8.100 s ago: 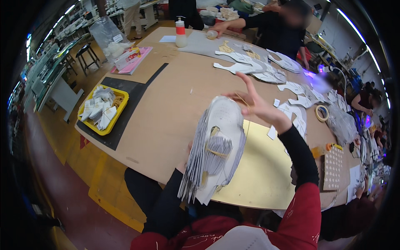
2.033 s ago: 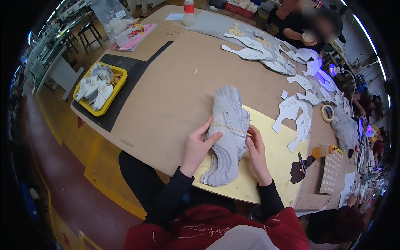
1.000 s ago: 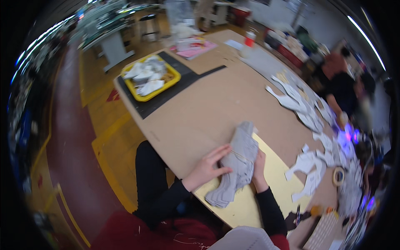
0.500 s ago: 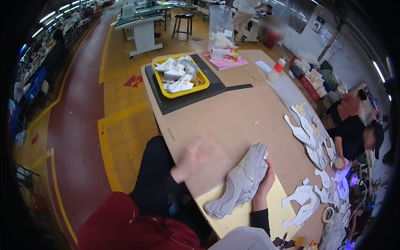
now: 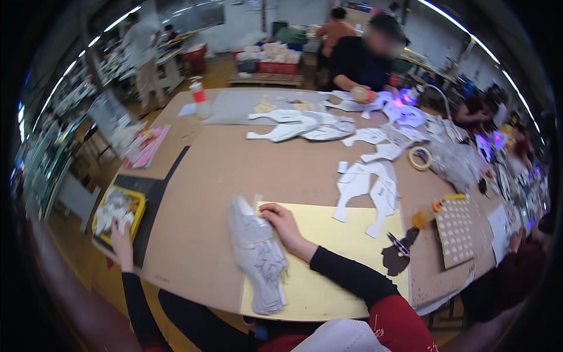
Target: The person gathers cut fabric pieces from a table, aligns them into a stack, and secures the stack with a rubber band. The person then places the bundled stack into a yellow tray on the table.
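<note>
My left hand [image 5: 121,240] reaches to the near end of the yellow tray [image 5: 139,218]. Its fingers close around a bundle of white cut pieces [image 5: 125,221] there, though blur softens the fingertips. A thick bundle of grey cut pieces [image 5: 256,252], with a thin band around its middle, rests at the left edge of a pale yellow sheet [image 5: 328,258]. My right hand [image 5: 285,227] lies to its right, fingertips pinching the bundle's upper side edge.
White cut pieces [image 5: 352,186] spread over the brown table [image 5: 193,234], with a tape roll [image 5: 420,158] and an orange-capped bottle [image 5: 426,215] to the right. A dark scrap [image 5: 396,263] lies near the sheet. Across the table, a person [image 5: 369,61] works by a purple lamp.
The view has swung to the right. My left hand has gone from above the bare table to the tray. My right hand has shifted from under the grey bundle to its upper edge.
</note>
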`<state>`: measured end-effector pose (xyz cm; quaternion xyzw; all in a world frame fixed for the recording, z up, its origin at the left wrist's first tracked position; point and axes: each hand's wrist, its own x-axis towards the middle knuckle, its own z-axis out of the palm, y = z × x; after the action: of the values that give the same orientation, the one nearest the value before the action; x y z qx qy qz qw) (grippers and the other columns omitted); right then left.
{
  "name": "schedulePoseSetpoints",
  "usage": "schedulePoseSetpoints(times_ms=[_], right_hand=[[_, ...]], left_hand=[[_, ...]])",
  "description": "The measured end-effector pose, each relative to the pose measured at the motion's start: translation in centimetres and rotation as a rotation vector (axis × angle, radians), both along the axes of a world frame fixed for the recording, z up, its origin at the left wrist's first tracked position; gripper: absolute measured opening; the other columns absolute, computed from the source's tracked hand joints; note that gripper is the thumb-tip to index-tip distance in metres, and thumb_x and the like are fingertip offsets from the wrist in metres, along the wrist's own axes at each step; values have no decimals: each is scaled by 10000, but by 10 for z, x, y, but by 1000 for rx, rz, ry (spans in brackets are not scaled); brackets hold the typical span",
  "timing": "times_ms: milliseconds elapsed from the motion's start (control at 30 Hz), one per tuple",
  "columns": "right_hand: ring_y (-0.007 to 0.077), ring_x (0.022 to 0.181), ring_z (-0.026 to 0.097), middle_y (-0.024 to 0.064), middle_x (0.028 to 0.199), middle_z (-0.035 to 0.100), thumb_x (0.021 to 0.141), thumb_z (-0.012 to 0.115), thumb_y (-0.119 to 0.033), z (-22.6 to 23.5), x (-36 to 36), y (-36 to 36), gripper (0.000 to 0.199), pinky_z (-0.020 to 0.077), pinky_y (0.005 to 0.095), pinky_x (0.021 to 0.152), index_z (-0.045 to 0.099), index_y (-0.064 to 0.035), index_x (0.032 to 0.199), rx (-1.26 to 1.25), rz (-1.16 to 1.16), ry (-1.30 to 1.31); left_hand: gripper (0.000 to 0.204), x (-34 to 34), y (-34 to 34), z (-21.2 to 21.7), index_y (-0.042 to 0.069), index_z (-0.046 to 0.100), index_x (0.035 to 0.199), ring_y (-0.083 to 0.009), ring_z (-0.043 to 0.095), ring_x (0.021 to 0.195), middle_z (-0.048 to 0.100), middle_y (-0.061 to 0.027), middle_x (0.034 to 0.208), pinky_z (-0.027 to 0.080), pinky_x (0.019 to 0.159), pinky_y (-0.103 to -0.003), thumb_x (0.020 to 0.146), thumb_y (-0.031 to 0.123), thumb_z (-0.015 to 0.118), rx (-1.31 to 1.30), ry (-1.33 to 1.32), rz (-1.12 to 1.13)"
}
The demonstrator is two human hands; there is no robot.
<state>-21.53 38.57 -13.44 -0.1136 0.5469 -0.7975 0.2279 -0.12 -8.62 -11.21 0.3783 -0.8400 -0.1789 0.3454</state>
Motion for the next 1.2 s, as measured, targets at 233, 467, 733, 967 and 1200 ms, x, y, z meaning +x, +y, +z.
schedulePoseSetpoints(times_ms=[233,467,733,967,1200], right_hand=[[76,880,555,0,958,629,959,599,-127,12,8,9,179,441,227,795,652,-24,1096,14,9,-22],[78,889,551,2,947,631,959,593,-118,17,14,5,174,442,235,797,655,-20,1089,58,-2,2],[89,914,567,18,975,646,963,588,-119,9,9,-3,186,450,239,829,650,-6,1096,59,31,102],[91,922,581,29,978,659,952,598,-117,-3,-1,-4,183,459,238,833,654,-2,1083,120,-6,180],[114,900,592,40,965,662,939,580,-66,-10,-1,8,145,479,256,830,658,16,1031,132,-35,165]], left_hand=[[532,-7,3,-1,40,464,1426,-324,530,1257,562,-214,1339,389,1062,-385,927,107,637,14,194,-147],[521,-4,-11,33,66,474,1428,-300,543,1236,567,-190,1328,403,1054,-381,932,96,630,-46,301,-87],[443,1,-123,42,69,481,1420,-382,571,1172,591,-207,1288,449,993,-447,995,192,509,-105,15,12],[443,6,-78,20,37,529,1363,-381,484,1271,554,-223,1324,366,1083,-442,935,149,549,-393,-152,91],[425,-3,42,56,76,670,943,-323,656,900,664,-153,921,500,756,-454,883,496,643,-327,-228,143]])
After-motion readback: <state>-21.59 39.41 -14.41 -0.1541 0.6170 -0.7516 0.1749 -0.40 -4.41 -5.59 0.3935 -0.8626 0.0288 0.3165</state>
